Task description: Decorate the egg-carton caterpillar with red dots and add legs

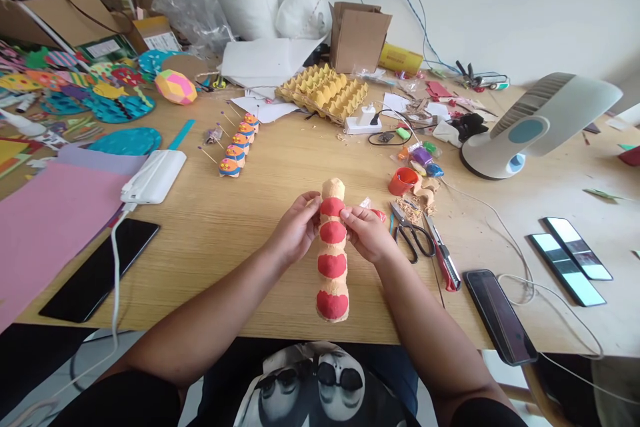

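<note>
While both forearms slant inward over the table [210, 213], the left hand [299, 228] and right hand [370, 233] pinch opposite sides of the red-patched carton strip [333, 266] toward its far end, its length pointing away between them.

Scissors [407, 222] and fan [531, 121] on wooden table [280, 177]

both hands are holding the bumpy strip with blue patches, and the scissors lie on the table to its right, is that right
Not quite: the patches on the bumpy strip are red, not blue, as the head view shows. The left hand and right hand do hold it, and the scissors lie on the table to its right.
</note>
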Available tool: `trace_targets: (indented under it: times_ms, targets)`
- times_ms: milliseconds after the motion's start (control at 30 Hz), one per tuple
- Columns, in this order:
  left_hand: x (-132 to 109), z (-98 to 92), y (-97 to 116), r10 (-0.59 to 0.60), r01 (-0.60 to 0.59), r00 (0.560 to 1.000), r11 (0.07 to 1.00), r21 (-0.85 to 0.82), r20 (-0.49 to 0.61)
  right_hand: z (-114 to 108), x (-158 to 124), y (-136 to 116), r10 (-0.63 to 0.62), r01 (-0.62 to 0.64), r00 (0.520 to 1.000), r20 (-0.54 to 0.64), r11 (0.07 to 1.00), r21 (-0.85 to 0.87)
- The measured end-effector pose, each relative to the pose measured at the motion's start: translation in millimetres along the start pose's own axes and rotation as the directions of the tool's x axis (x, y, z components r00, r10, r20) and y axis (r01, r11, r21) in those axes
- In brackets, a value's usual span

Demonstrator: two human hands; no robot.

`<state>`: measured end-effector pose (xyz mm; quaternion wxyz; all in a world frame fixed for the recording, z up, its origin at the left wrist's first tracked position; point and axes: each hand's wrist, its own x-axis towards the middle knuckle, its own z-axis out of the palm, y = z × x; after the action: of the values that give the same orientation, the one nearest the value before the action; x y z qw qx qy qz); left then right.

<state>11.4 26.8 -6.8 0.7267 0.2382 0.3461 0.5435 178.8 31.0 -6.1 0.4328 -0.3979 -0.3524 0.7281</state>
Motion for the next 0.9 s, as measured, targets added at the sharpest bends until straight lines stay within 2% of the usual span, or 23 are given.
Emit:
trace_targets:
  times_ms: [133,267,367,567,800,900]
  targets:
    - [-1.6,-0.5,3.4,0.036,-0.041,0.998,0.996,0.085,0.060,-1.1,1.8,0.6,-0.003,0.005,1.000,-0.026,0.997,0.076]
    - [-1.9,-0.4,6.1,0.052,-0.058,0.998,0.985,0.164,0.038,-3.9,0.5,-3.1,-0.004,0.004,1.000,0.001,0.996,0.084]
    - [-1.8,-1.0,6.2,0.068,-0.072,0.997,0.980,0.185,0.028,-5.0,-1.2,-5.4,-0.013,0.012,1.000,0.024,0.999,0.039]
    - [-1.9,-1.6,5.2,0.084,-0.085,0.996,0.977,0.197,0.014,-4.9,-3.3,-7.5,-0.077,0.079,0.997,0.018,0.985,-0.157]
    - [-3.2,0.3,6.8,0.091,-0.093,0.996,0.972,0.214,0.022,-11.4,-4.5,-13.2,-0.022,0.034,0.996,0.087,0.991,-0.131]
    - [-3.6,0.7,7.1,0.091,-0.095,0.995,0.973,0.209,0.026,-13.3,-4.0,-12.8,-0.035,0.047,0.996,0.086,0.988,-0.148]
